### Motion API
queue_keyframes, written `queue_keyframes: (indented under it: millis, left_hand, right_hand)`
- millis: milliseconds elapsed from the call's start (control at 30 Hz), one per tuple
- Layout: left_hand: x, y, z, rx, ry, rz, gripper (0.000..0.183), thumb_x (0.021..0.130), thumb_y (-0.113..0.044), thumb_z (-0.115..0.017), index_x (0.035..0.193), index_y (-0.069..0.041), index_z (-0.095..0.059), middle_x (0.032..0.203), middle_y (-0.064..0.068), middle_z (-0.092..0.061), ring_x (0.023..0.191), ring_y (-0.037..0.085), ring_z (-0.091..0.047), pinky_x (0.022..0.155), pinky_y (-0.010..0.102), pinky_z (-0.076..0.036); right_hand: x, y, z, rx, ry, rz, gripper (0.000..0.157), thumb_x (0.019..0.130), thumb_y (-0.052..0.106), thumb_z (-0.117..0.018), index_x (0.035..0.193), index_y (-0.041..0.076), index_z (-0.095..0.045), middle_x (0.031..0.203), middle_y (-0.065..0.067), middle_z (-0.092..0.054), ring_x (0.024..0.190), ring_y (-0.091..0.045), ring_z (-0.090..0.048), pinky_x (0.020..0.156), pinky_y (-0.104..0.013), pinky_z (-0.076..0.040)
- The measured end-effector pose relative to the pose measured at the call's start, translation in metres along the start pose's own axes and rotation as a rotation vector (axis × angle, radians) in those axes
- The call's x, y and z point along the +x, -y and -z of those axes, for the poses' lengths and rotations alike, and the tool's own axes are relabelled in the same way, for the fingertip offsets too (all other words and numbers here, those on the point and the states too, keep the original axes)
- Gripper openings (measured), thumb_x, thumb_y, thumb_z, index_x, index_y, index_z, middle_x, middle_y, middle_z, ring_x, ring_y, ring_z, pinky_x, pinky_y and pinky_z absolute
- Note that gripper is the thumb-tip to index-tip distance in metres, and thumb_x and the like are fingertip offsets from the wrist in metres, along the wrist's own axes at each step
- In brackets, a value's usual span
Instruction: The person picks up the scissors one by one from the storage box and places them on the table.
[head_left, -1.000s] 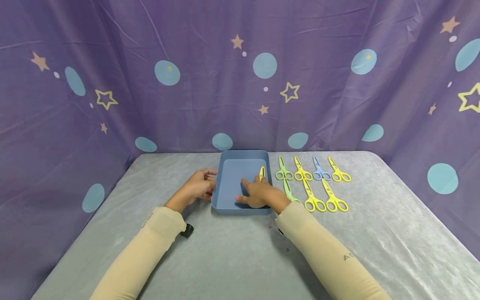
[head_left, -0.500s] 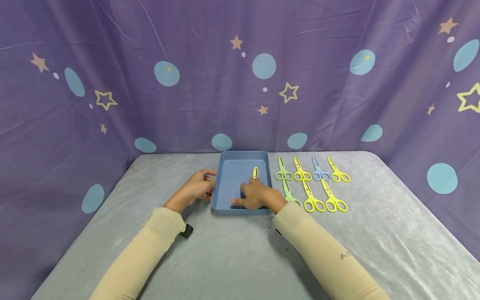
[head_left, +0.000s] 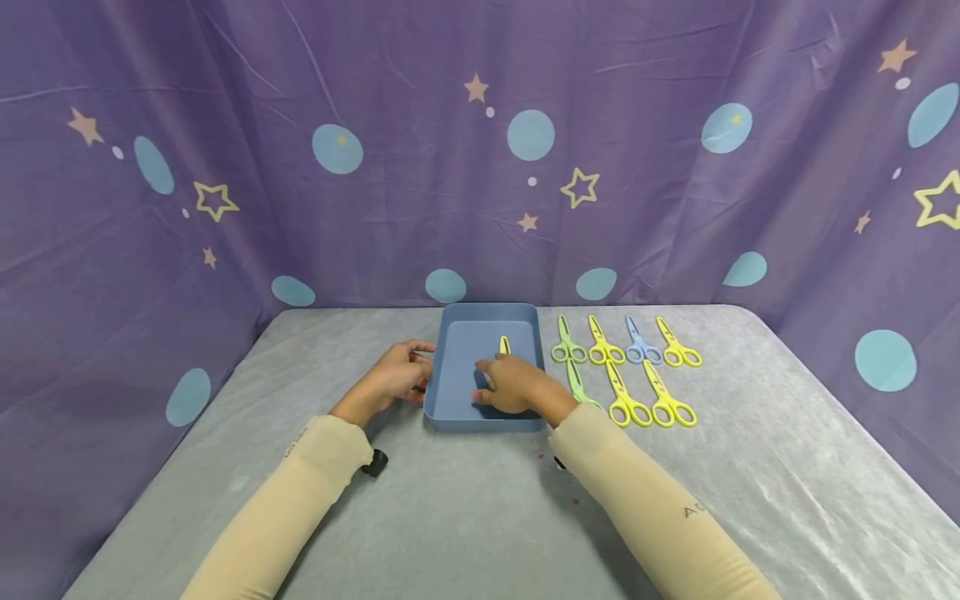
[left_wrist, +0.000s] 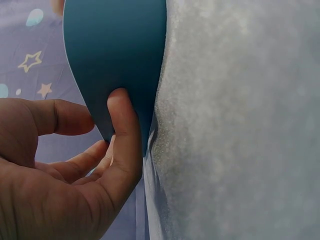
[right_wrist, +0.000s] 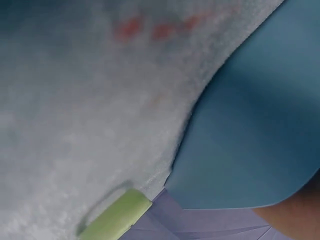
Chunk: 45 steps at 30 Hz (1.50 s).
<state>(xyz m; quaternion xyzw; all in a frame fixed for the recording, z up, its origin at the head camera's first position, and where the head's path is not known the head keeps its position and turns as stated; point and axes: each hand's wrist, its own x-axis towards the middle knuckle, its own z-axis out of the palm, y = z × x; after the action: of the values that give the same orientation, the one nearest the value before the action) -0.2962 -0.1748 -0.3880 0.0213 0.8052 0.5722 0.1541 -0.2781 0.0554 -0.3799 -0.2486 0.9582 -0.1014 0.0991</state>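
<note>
A shallow blue tray [head_left: 459, 358] lies on the cloth-covered table. My left hand [head_left: 397, 373] is at its left side; in the left wrist view my left hand [left_wrist: 70, 165] has one finger against the tray's outer wall [left_wrist: 115, 45] and another at the rim. Inside the tray, my right hand [head_left: 517, 385] is over yellow scissors [head_left: 504, 344], holding them at the handle end. Their blades point away; the handles are hidden beneath the hand. In the right wrist view, the tray wall [right_wrist: 250, 125] covers nearly all of the hand.
Right of the tray, several scissors lie in two rows: green [head_left: 566, 340], yellow [head_left: 600, 342] and blue [head_left: 637, 342] ones behind, with green [head_left: 576, 383] and yellow [head_left: 663, 396] ones in front. A purple curtain [head_left: 420, 208] stands along the table's far edge.
The yellow scissors have slid left inside the tray beneath my right hand. The right thumb and forefinger have shifted slightly. My left hand stays at the tray's side.
</note>
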Motion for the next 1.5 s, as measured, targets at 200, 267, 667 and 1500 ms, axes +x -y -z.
queue_keyframes:
  millis: [200,267,667,1500]
  left_hand:
    - [0.0,-0.001,0.0,-0.001,-0.006,0.007,0.054,0.094,-0.001,-0.053,0.147,-0.007,-0.043,0.126,0.021,-0.052,0.08,0.027,-0.06,0.061,0.039,-0.056]
    - [0.0,-0.001,0.0,0.004,-0.007,0.006,0.054,0.094,-0.002,-0.053,0.147,-0.006,-0.043,0.126,0.021,-0.053,0.08,0.027,-0.06,0.061,0.04,-0.057]
    - [0.002,0.002,0.001,0.007,-0.007,0.004,0.052,0.095,-0.003,-0.053,0.147,-0.007,-0.044,0.123,0.019,-0.054,0.08,0.027,-0.06,0.062,0.04,-0.057]
    - [0.002,0.002,0.0,0.011,-0.008,-0.005,0.056,0.093,-0.002,-0.051,0.148,-0.006,-0.042,0.122,0.021,-0.054,0.076,0.025,-0.058,0.062,0.04,-0.057]
  right_hand:
    - [0.002,0.001,-0.003,-0.119,-0.134,-0.082,0.061,0.097,0.045,-0.063,0.148,0.014,-0.049,0.145,-0.024,-0.046,0.126,-0.045,-0.047,0.099,-0.055,-0.044]
    - [0.002,0.001,-0.004,-0.139,-0.152,-0.109,0.058,0.096,0.044,-0.063,0.145,0.015,-0.051,0.142,-0.024,-0.047,0.121,-0.046,-0.049,0.094,-0.055,-0.047]
    - [0.011,0.006,-0.006,-0.159,-0.08,-0.205,0.062,0.093,0.05,-0.06,0.147,0.023,-0.046,0.144,-0.026,-0.039,0.123,-0.049,-0.041,0.09,-0.058,-0.046]
    - [0.021,0.017,-0.005,-0.019,-0.033,-0.353,0.07,0.091,0.049,-0.065,0.152,0.023,-0.043,0.143,-0.031,-0.038,0.128,-0.056,-0.035,0.098,-0.064,-0.038]
